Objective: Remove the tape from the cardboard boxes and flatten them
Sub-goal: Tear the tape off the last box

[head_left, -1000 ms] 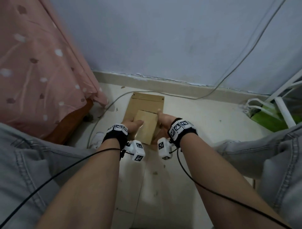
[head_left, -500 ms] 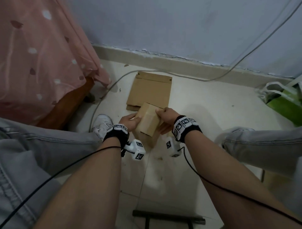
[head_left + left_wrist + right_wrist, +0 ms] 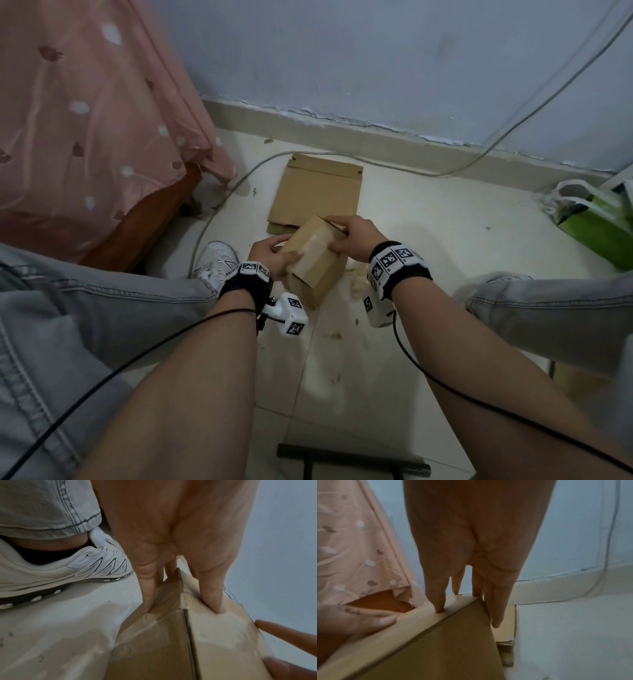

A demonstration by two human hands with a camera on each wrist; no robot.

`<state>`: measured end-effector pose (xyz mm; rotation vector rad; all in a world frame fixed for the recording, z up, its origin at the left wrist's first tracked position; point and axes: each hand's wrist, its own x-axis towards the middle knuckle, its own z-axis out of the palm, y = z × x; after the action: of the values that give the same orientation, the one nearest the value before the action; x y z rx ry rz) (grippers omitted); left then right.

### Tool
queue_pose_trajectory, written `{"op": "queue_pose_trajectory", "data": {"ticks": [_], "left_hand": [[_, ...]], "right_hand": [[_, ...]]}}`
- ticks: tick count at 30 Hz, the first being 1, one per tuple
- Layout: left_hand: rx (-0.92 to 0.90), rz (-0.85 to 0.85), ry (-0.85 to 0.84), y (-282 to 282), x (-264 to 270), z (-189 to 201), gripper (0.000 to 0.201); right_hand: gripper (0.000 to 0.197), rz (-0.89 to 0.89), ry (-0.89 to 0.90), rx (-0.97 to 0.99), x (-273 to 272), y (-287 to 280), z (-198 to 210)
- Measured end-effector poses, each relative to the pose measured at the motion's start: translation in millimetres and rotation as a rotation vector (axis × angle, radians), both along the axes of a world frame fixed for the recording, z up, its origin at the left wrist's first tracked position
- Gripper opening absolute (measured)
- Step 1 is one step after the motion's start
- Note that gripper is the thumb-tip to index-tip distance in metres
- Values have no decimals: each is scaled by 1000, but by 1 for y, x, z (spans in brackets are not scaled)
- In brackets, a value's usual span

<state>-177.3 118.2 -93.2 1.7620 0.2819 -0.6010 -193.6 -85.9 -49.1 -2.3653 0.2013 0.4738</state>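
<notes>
A pink patterned bedsheet (image 3: 85,113) hangs at the left over the pale tiled floor (image 3: 428,233). A flattened cardboard box (image 3: 317,190) lies on the floor near the wall. In front of it, a small taped cardboard box (image 3: 313,263) is held tilted above the floor, the left hand (image 3: 270,255) and right hand (image 3: 356,238) gripping its opposite sides, thumbs on top.

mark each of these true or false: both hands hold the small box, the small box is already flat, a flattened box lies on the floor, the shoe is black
1. Both the left hand and right hand hold the small box. True.
2. The small box is already flat. False: it keeps its box shape.
3. A flattened box lies on the floor beyond it. True.
4. The shoe is black. False: it is white.
</notes>
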Motion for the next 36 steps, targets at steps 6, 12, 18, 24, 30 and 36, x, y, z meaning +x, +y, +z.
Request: {"op": "queue_pose_trajectory", "data": {"ticks": [6,12,18,24,30,36], "left_hand": [[76,166,-125,7,17,-28,39],[59,97,-183,-2,10,-8,41],[68,58,-218,-3,12,-10,42],[46,85,-227,-4,13,-16,43],[60,72,-216,-7,17,-18,44],[40,99,-227,-7,18,-20,45]], "right_hand": [[68,37,-41,-83,-3,-2,3],[62,29,-112,-165,-5,7,-3],[43,71,-120,-248,0,19,-4],[24,97,-121,-368,7,25,-7],[28,54,-149,-353,2,18,-9],[42,123,-91,-278,3,11,-1]]}}
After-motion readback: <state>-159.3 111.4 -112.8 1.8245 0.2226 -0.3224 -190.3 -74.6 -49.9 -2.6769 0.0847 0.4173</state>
